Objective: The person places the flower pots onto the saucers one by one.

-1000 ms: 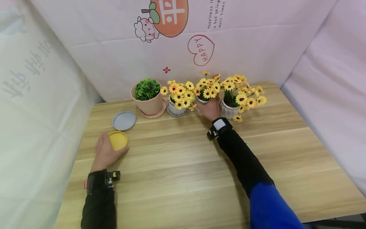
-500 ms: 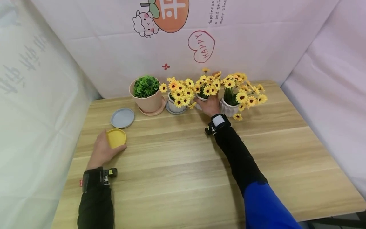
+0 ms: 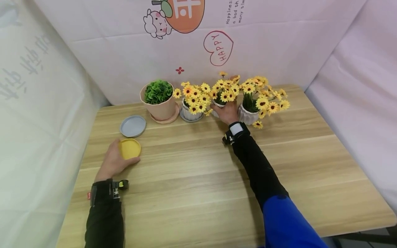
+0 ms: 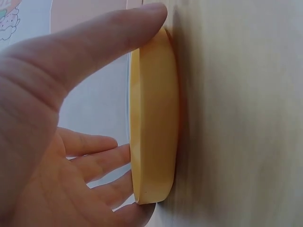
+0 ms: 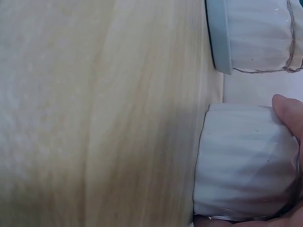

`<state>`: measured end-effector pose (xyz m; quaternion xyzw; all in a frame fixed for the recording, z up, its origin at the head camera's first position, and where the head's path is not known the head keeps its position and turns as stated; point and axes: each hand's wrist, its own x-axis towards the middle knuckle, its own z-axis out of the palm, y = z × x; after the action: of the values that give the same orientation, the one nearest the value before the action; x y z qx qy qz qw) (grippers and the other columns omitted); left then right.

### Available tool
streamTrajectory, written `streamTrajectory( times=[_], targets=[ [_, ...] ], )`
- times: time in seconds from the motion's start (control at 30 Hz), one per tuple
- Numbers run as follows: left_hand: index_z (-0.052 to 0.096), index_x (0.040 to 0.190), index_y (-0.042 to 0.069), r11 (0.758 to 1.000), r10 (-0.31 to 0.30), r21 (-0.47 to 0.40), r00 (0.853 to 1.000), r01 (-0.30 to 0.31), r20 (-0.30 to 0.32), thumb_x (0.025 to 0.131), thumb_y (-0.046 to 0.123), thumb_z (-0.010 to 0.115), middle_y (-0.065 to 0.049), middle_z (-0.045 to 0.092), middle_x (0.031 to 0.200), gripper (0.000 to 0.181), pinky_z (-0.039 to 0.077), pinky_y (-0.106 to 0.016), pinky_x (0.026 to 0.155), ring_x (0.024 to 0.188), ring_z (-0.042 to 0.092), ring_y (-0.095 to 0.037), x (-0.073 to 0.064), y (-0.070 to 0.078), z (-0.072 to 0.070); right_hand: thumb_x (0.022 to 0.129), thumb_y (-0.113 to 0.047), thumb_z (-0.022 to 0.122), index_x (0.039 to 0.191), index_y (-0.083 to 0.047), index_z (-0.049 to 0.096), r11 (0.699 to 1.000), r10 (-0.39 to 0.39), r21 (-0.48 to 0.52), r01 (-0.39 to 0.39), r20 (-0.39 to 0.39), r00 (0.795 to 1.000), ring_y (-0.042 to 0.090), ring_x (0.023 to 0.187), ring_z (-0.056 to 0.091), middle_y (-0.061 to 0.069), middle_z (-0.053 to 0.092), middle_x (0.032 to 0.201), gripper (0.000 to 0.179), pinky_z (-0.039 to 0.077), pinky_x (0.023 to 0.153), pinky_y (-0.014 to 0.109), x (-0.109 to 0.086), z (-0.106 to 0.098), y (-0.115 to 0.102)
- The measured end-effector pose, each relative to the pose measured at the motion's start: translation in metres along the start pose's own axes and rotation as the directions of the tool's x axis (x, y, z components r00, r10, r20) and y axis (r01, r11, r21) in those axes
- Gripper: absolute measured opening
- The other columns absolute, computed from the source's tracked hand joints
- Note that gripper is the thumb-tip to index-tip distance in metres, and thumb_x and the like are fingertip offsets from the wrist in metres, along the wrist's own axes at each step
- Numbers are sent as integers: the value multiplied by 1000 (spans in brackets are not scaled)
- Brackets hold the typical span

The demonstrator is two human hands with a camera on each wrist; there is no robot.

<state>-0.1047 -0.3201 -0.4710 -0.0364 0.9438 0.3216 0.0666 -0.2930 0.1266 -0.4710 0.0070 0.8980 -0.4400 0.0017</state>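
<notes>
The left hand (image 3: 113, 160) spans the yellow saucer (image 3: 131, 148) with thumb and fingers spread wide on opposite sides of its wall; the saucer sits low over the table (image 3: 186, 193), just in front of the gray saucer (image 3: 132, 126), though I cannot tell whether its whole base touches the wood. A light, even pinch on the 2 sides should keep it level. The right hand (image 3: 228, 113) grips the middle pot (image 5: 246, 163), thumb on 1 side and fingers round the other, among the 3 pots of yellow flowers. That pot stands upright between the left flowerpot (image 3: 190, 114), which is on its own saucer, and the right flowerpot (image 3: 247, 116). Holding it by its firm wall, below the blooms, looks right; the ribbed surface may be slick, so a full wrap seems safer than fingertips. Its blooms crowd those beside them, so any lift is best straight and slow.
</notes>
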Motion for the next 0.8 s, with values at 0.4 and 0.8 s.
streamTrajectory(
  times=[0.4,0.8],
  targets=[
    [31,155,-11,991,130,-24,991,-131,-23,77,32,95,-34,49,139,110,42,-61,106,123,51,-46,7,15,16,97,-51,70,168,2,8,1000,16,10,-17,9,1000,50,159,23,37,15,170,108,23,132,60,1,0,1],
    [17,163,-10,989,146,13,989,-147,37,79,33,94,-37,40,155,122,36,-67,119,139,44,-51,15,43,35,97,-49,70,169,0,7,1000,-1,3,1,8,1000,51,158,23,37,15,170,107,24,131,60,2,-1,1]
  ],
)
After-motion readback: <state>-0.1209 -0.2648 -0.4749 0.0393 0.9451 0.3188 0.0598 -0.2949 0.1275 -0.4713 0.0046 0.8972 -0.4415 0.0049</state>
